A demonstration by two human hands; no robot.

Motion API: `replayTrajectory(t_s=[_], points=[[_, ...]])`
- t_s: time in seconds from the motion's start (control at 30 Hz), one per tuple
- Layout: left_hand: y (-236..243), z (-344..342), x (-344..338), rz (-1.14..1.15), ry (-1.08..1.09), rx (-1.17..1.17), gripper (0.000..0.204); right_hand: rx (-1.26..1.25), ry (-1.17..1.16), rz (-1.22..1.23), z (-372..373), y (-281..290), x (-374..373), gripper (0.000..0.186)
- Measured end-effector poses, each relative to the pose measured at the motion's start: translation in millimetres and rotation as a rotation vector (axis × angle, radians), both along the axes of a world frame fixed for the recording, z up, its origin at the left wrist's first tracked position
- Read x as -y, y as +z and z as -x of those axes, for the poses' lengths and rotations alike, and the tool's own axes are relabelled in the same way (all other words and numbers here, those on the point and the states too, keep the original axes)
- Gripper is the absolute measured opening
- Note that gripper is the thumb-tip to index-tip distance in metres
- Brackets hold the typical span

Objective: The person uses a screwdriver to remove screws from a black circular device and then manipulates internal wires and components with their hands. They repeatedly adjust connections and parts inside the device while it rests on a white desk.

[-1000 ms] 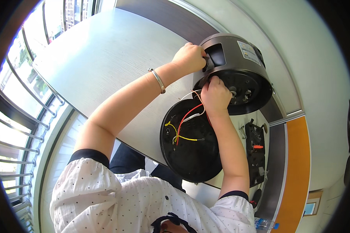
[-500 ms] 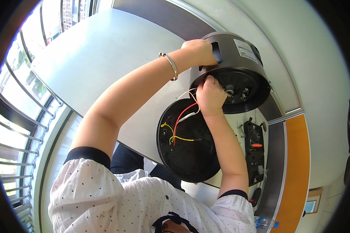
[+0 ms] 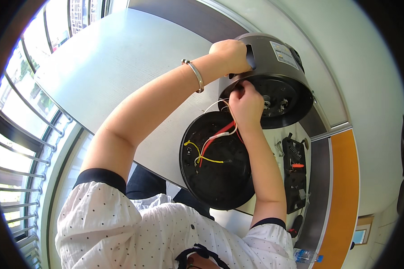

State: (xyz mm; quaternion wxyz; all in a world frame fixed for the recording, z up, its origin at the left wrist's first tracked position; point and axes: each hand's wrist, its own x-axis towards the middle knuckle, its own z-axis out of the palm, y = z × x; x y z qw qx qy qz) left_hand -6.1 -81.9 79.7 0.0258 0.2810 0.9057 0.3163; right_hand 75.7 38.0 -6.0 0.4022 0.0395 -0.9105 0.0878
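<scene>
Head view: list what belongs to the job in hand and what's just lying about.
Job in hand:
Grey-brown cylindrical housing, left hand at its side, right hand at its rim
Round black base
Yellow, red and white wires

Apparently lying about, untouched:
Black rectangular tool tray with an orange-red piece
Clear plastic bottle with a blue cap
</scene>
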Motion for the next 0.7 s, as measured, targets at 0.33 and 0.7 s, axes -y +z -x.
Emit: replayTrajectory(t_s=[0.33, 0.7], points=[[-17, 5, 4, -0.168, 0.014, 0.008, 0.037, 0.437, 0.313, 1.084, -4, 29, 13, 0.017], [-66, 9, 7, -0.399, 0.023, -0.068, 0.031, 0.236, 0.306, 1.155, -5, 26, 22, 0.018]])
